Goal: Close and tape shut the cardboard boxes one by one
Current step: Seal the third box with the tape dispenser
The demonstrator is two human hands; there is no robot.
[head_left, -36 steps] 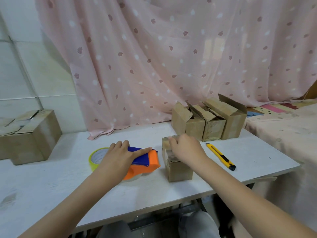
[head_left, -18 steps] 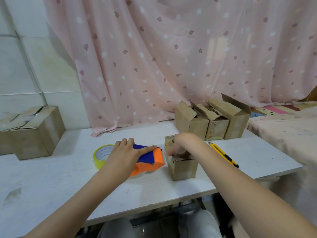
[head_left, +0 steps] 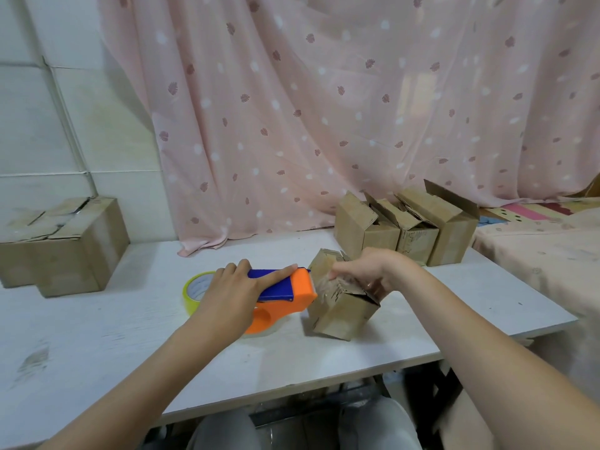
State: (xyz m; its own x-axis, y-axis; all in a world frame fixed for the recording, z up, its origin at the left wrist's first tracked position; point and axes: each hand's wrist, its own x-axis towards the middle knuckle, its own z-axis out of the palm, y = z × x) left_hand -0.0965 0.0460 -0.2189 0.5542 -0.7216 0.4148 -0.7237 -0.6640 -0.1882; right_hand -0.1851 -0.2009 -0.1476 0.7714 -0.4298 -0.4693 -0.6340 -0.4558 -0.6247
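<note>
Tape dispenser (head_left: 285, 289) lies on the white table (head_left: 107, 336) under the left hand (head_left: 232, 292), fingers curled over it. Right hand (head_left: 368, 271) grips the tilted small box (head_left: 341, 308) beside it; best to hold flaps flat and meet the seam squarely

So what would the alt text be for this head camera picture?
A person's right hand grips a small cardboard box, tilted on a white table, while the left hand holds an orange and blue tape dispenser against it. Three open boxes stand behind, before a pink curtain.
</note>
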